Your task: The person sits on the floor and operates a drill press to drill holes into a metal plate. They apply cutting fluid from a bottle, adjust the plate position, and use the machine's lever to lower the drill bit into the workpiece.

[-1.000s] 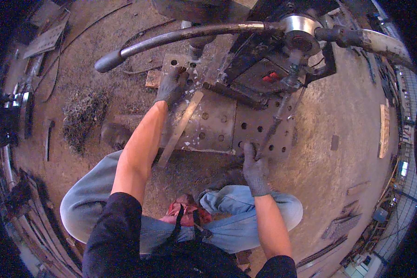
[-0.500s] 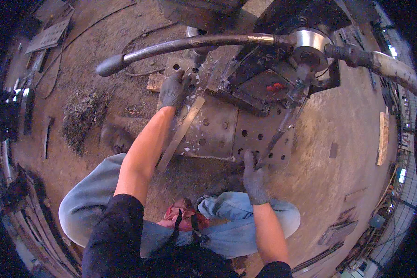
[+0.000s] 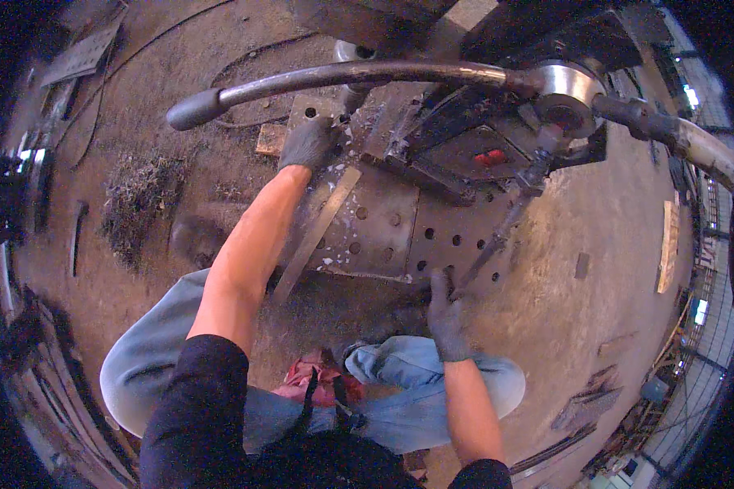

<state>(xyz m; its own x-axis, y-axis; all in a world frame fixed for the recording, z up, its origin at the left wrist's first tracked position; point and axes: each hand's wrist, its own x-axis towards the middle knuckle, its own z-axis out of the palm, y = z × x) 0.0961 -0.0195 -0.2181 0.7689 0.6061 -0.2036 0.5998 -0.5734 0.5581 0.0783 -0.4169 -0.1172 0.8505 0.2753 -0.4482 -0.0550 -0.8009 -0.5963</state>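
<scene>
A steel plate with drilled holes (image 3: 371,232) lies low in front of me, with pale chips on it. My left hand (image 3: 310,145), in a dark grey glove, is on the plate's far left part beside a drilled hole, just below the drill spindle (image 3: 353,96). Its fingers are bent together, and anything between them is hidden. My right hand (image 3: 448,322), gloved too, closes around the lower end of a slanting machine lever (image 3: 497,240) at the plate's near right corner. A flat metal strip (image 3: 322,224) lies slanted along the plate, beside my left wrist.
A long curved lever (image 3: 334,75) crosses above my left hand from the shiny hub (image 3: 564,81). Dark metal shavings (image 3: 139,200) are heaped on the floor at left. A wood block (image 3: 271,138) touches the plate's left side. My bent knees flank the near side.
My left hand has shifted slightly toward the spindle, its fingers more bunched. The hub and levers appear a little farther right and lower. My right hand stays at the lever's end.
</scene>
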